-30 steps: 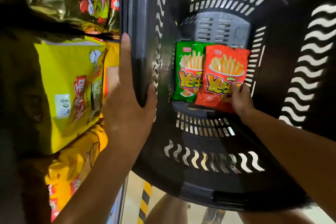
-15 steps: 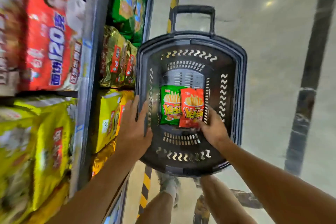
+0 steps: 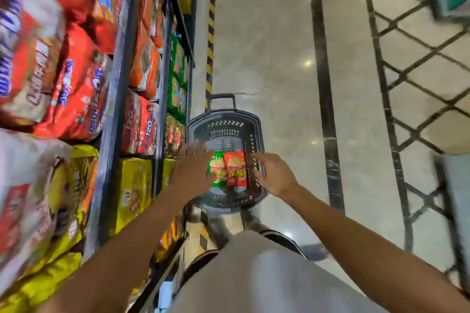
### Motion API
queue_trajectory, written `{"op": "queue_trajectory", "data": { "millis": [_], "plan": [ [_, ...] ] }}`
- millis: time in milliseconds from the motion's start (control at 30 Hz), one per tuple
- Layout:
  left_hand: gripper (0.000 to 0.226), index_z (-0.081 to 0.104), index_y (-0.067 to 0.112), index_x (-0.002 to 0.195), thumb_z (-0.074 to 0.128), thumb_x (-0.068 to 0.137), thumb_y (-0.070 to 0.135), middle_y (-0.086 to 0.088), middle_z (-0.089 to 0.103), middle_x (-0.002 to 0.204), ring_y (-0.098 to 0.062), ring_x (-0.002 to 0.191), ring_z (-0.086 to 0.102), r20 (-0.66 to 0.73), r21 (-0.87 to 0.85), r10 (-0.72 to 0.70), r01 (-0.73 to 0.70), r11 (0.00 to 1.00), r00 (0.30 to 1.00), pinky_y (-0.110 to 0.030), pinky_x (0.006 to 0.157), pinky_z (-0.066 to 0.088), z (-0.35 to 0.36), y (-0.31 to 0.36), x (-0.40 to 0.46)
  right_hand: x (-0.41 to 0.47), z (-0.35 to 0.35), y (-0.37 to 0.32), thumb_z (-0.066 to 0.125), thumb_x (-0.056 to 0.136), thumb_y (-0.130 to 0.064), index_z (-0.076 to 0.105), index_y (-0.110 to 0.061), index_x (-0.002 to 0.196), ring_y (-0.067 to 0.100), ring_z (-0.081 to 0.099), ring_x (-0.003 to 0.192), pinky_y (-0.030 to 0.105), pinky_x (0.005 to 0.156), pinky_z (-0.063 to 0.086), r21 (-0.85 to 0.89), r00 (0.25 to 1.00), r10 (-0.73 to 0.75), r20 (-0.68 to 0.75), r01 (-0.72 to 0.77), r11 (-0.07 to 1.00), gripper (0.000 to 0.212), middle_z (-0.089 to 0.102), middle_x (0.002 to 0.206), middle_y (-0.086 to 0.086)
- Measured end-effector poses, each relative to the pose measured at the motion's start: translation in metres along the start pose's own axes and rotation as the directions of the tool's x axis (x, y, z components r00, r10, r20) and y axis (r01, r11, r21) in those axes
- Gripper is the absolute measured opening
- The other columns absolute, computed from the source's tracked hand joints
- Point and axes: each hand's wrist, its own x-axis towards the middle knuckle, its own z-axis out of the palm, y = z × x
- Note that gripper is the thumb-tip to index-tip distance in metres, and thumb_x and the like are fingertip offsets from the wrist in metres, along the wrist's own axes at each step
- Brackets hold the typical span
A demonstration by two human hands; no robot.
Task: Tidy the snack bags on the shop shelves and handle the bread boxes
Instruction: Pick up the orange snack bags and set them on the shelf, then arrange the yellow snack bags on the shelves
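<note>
Snack bags (image 3: 227,171) in basket (image 3: 256,122); lettering blurred, unreadable.

The single head-worn camera is looking steeply down from standing height along a shop aisle, taking in the floor (image 3: 279,33) ahead, the shelving (image 3: 119,84) running close along its left edge, and a basket (image 3: 256,124) well below, near frame centre.
</note>
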Motion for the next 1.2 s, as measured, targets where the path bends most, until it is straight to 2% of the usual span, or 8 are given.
{"op": "queue_trajectory", "data": {
  "millis": [100, 133, 267, 400, 667, 867, 1100, 1200],
  "plan": [
    [0.068, 0.052, 0.017, 0.15, 0.044, 0.092, 0.051, -0.012, 0.042, 0.16, -0.04, 0.151, 0.032, -0.109, -0.052, 0.056, -0.062, 0.997, 0.992, -0.059, 0.124, 0.013, -0.014, 0.012, -0.031, -0.051, -0.013, -0.005, 0.065, 0.097, -0.023, 0.058, -0.018, 0.145, 0.034, 0.055, 0.132, 0.037, 0.11, 0.041, -0.01, 0.999, -0.004, -0.043, 0.004, 1.0, 0.049, 0.064, 0.141, 0.011],
    [0.07, 0.051, 0.017, 0.151, 0.04, 0.091, 0.052, -0.011, 0.04, 0.162, -0.038, 0.152, 0.03, -0.162, -0.081, 0.055, -0.069, 0.994, 0.985, -0.057, 0.125, 0.01, -0.015, 0.014, -0.038, -0.065, -0.013, -0.004, 0.066, 0.097, -0.024, 0.059, -0.02, 0.144, 0.032, 0.054, 0.132, 0.035, 0.11, 0.04, 0.0, 0.998, 0.0, -0.06, 0.0, 1.0, 0.048, 0.064, 0.142, 0.009],
    [0.069, 0.015, 0.027, 0.164, 0.037, 0.104, 0.053, 0.001, 0.006, 0.173, -0.026, 0.159, -0.003, -0.107, -0.062, 0.03, -0.037, 0.997, 0.994, -0.046, 0.128, -0.007, -0.02, 0.027, -0.061, -0.108, -0.022, -0.004, 0.064, 0.099, -0.025, 0.06, -0.019, 0.143, 0.028, 0.053, 0.134, 0.032, 0.111, 0.037, 0.016, 0.992, 0.017, -0.121, -0.015, 1.0, 0.045, 0.063, 0.143, 0.006],
    [0.068, 0.018, 0.027, 0.164, 0.04, 0.105, 0.053, 0.001, 0.009, 0.173, -0.025, 0.159, -0.001, -0.145, -0.08, 0.04, -0.052, 0.995, 0.989, -0.043, 0.128, -0.004, -0.02, 0.045, -0.089, -0.13, -0.037, -0.006, 0.066, 0.099, -0.028, 0.057, -0.016, 0.145, 0.028, 0.05, 0.137, 0.032, 0.114, 0.035, -0.011, 0.993, -0.021, -0.118, 0.02, 1.0, 0.048, 0.061, 0.145, 0.008],
    [0.078, 0.031, 0.022, 0.161, 0.028, 0.093, 0.06, -0.001, 0.023, 0.169, -0.024, 0.158, 0.014, -0.28, -0.199, -0.17, 0.116, 0.973, 0.945, -0.04, 0.129, 0.01, -0.019, 0.058, -0.162, -0.119, -0.073, -0.035, 0.066, 0.099, -0.027, 0.056, -0.014, 0.146, 0.028, 0.048, 0.138, 0.03, 0.114, 0.033, -0.124, 0.949, -0.315, 0.016, 0.314, 0.941, 0.049, 0.058, 0.147, 0.01],
    [0.078, 0.05, 0.017, 0.152, 0.031, 0.089, 0.06, -0.009, 0.043, 0.16, -0.037, 0.15, 0.036, -0.374, -0.284, -0.41, 0.318, 0.905, 0.832, -0.055, 0.122, 0.029, 0.002, 0.092, -0.227, -0.116, -0.078, -0.056, 0.057, 0.099, -0.042, 0.051, -0.02, 0.151, 0.027, 0.04, 0.145, 0.036, 0.12, 0.029, -0.219, 0.809, -0.556, 0.191, 0.587, 0.779, 0.056, 0.052, 0.152, 0.006],
    [0.058, 0.067, 0.012, 0.13, 0.048, 0.089, 0.049, -0.016, 0.064, 0.137, -0.043, 0.122, 0.064, -0.428, -0.334, -0.609, 0.509, 0.793, 0.668, -0.06, 0.096, 0.055, 0.037, 0.165, -0.33, -0.157, -0.061, -0.086, 0.056, 0.105, -0.042, 0.046, -0.017, 0.153, 0.024, 0.034, 0.149, 0.034, 0.122, 0.025, -0.219, 0.528, -0.759, 0.381, 0.849, 0.481, 0.056, 0.046, 0.158, 0.005],
    [0.057, 0.058, 0.016, 0.139, 0.056, 0.089, 0.045, -0.015, 0.061, 0.142, -0.044, 0.128, 0.059, -0.389, -0.361, -0.717, 0.621, 0.696, 0.578, -0.06, 0.099, 0.053, 0.055, 0.192, -0.382, -0.191, -0.048, -0.108, 0.055, 0.104, -0.047, 0.044, -0.018, 0.155, 0.022, 0.032, 0.151, 0.035, 0.123, 0.026, -0.177, 0.415, -0.796, 0.44, 0.909, 0.376, 0.06, 0.043, 0.161, 0.005]
  ]
}}
